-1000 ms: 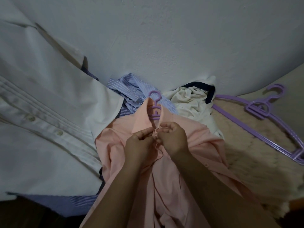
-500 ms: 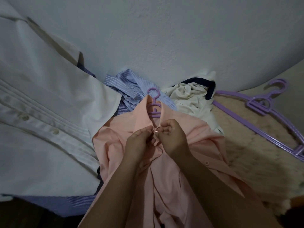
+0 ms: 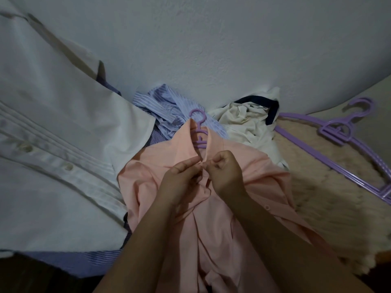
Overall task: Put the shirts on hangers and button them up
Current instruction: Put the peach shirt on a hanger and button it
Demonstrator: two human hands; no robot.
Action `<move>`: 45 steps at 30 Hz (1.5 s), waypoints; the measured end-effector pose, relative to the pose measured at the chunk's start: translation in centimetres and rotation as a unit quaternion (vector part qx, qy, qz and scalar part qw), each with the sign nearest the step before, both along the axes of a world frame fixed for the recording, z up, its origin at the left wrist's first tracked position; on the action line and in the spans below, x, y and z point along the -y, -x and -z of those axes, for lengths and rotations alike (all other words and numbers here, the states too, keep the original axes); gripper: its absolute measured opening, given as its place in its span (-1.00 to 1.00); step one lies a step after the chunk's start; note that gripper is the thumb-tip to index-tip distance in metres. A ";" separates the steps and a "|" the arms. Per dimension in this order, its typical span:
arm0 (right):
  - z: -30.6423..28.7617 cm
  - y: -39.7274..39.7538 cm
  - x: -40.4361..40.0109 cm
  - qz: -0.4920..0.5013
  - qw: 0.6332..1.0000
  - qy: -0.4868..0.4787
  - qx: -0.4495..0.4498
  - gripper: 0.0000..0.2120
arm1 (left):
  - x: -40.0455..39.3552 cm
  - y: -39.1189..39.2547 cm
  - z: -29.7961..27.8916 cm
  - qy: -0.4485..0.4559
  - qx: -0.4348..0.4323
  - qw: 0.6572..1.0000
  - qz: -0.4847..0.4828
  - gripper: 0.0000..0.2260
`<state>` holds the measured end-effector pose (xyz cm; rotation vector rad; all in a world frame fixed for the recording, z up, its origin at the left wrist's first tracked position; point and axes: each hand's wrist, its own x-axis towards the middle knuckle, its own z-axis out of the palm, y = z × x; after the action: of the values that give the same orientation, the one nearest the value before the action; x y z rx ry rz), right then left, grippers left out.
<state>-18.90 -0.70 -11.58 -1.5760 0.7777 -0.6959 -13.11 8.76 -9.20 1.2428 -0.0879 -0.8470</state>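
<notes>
My left hand point(image 3: 179, 182) and right hand point(image 3: 225, 174) both pinch the pink shirt point(image 3: 211, 240) just under its collar. Purple hanger point(image 3: 200, 132) pokes out up top.

Open room on fluffy rug point(image 3: 330, 199) right of pink shirt point(image 3: 211, 240), bounded by spare purple hangers point(image 3: 347, 140). Left side blocked by white shirt point(image 3: 53, 144); beyond collar, striped shirt point(image 3: 169, 111) and cream garment point(image 3: 247, 123) heaped against wall point(image 3: 211, 49).

I find nothing to read here: no words, labels, brand marks or numbers show on any cloth or hanger in front of me.
</notes>
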 end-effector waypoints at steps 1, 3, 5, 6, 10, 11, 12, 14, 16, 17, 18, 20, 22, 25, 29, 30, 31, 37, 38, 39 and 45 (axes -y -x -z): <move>0.1 -0.2 0.1 0.001 1.000 -0.004 -0.012 -0.65 | -0.1 0.0 0.2 -0.003 0.011 1.000 0.009 -0.82; 0.3 -0.6 0.4 -0.004 0.999 -0.023 -0.043 -0.64 | -0.1 -0.3 0.5 -0.025 0.045 0.999 0.018 -0.78; 0.1 -0.7 0.7 -0.016 0.997 -0.041 -0.067 -0.69 | 0.0 -0.6 0.6 -0.040 0.073 0.996 0.019 -0.74; -0.1 -0.7 0.9 -0.020 0.995 -0.049 -0.083 -0.73 | 0.1 -0.7 0.7 -0.035 0.075 0.996 0.020 -0.73; -0.9 -1.1 2.1 -0.043 0.989 -0.078 -0.119 -0.75 | 0.3 -1.2 0.2 0.035 0.026 0.999 0.021 -0.76; -1.2 -1.3 2.2 -0.035 0.990 -0.092 -0.102 -0.70 | 0.4 -1.3 0.0 0.050 0.012 0.999 0.017 -0.77; -1.2 -1.4 2.3 -0.030 0.990 -0.108 -0.082 -0.65 | 0.5 -1.5 0.0 0.054 0.009 0.998 0.013 -0.78; -1.0 -1.3 2.2 -0.028 0.992 -0.104 -0.061 -0.62 | 0.3 -1.6 0.2 0.024 0.037 0.999 0.008 -0.77; -0.3 -0.7 2.2 -0.019 0.995 -0.046 -0.083 -0.72 | -0.5 -1.3 0.6 -0.031 0.080 0.996 0.019 -0.78; 0.0 -0.1 2.1 -0.021 0.995 -0.016 -0.091 -0.77 | -1.1 -1.0 0.8 -0.059 0.105 0.992 0.028 -0.80; 0.3 0.8 2.0 -0.025 0.995 0.009 -0.099 -0.80 | -1.7 -0.7 1.0 -0.090 0.141 0.985 0.037 -0.82; 1.3 2.9 1.8 -0.044 0.990 0.047 -0.126 -0.78 | -3.0 0.3 1.7 -0.156 0.218 0.962 0.049 -0.83; 2.4 5.3 1.4 -0.079 0.977 0.089 -0.178 -0.73 | -4.1 1.2 2.1 -0.208 0.256 0.942 0.068 -0.79; 3.3 8.2 0.9 -0.113 0.910 0.238 -0.319 -0.75 | -5.4 2.0 2.4 -0.305 0.344 0.879 0.124 -0.79; 2.9 9.8 0.1 -0.082 0.909 0.282 -0.295 -0.81 | -6.1 3.6 1.4 -0.280 0.383 0.879 0.039 -0.85; 2.5 10.0 -0.3 -0.083 0.930 0.244 -0.260 -0.79 | -6.1 4.3 1.2 -0.268 0.383 0.884 0.014 -0.82; 2.0 10.1 -0.9 -0.088 0.947 0.207 -0.230 -0.76 | -6.1 5.0 1.1 -0.259 0.385 0.886 -0.005 -0.79; 2.6 10.3 -6.3 -0.104 0.965 0.112 -0.214 -0.67 | -6.7 8.1 3.7 -0.260 0.334 0.906 -0.010 -0.80; 3.1 10.3 -6.4 -0.108 0.964 0.092 -0.225 -0.68 | -6.8 8.2 4.2 -0.265 0.328 0.907 -0.009 -0.79; 3.4 10.3 -6.3 -0.106 0.964 0.077 -0.230 -0.69 | -6.9 8.1 4.4 -0.272 0.328 0.905 -0.007 -0.77; 2.4 7.4 -4.3 -0.008 0.987 0.075 -0.144 -0.77 | -5.0 6.9 3.5 -0.275 0.398 0.875 -0.013 -0.69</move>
<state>-26.32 3.61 -14.02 -1.8444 0.9391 -0.5303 -20.01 13.75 -12.69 2.0757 -0.5183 -0.2778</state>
